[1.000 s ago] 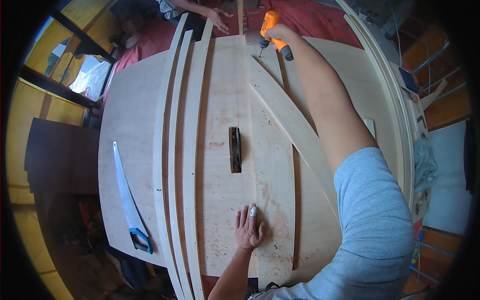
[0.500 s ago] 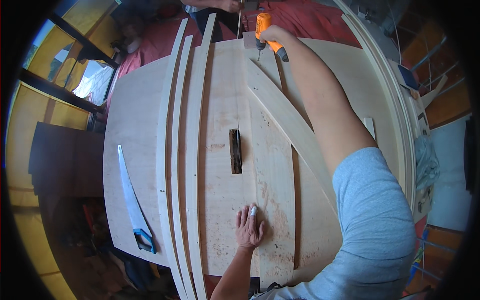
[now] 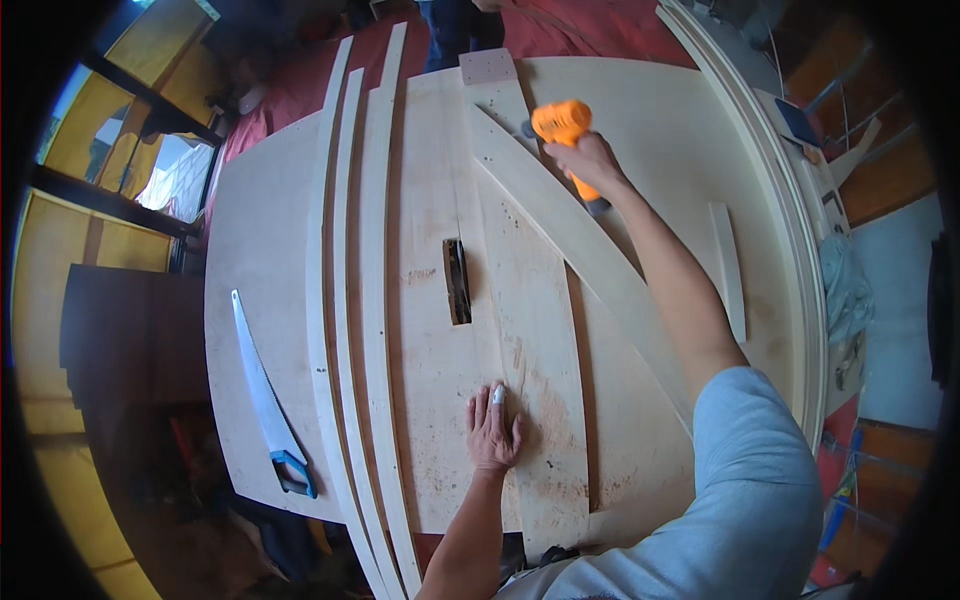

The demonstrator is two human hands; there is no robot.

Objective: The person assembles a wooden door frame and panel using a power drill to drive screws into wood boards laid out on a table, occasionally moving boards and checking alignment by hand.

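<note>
My right hand [image 3: 588,160] is wrapped round the grip of an orange cordless drill [image 3: 562,122]. The drill is held above the far part of a diagonal wooden board [image 3: 570,225], its chuck and bit pointing left. My left hand [image 3: 492,432] lies flat with fingers stretched on a pale plywood sheet [image 3: 430,300]; one finger has a white wrapping. Ahead of that hand is a narrow rectangular slot [image 3: 457,282] cut through the sheet. A wide plank [image 3: 540,360] runs lengthwise under the diagonal board, with wood dust on its near part.
Three long wooden strips [image 3: 375,300] lie lengthwise left of the slot. A handsaw [image 3: 262,385] with a blue handle rests at the far left. A short wooden strip [image 3: 728,270] lies on the right, near long edge mouldings [image 3: 790,210]. Another person [image 3: 460,35] stands beyond the far edge.
My right hand has drawn the drill nearer and slightly right, tilting it from bit-down to pointing left. My left hand stays flat on the sheet. The whole view has shifted a little.
</note>
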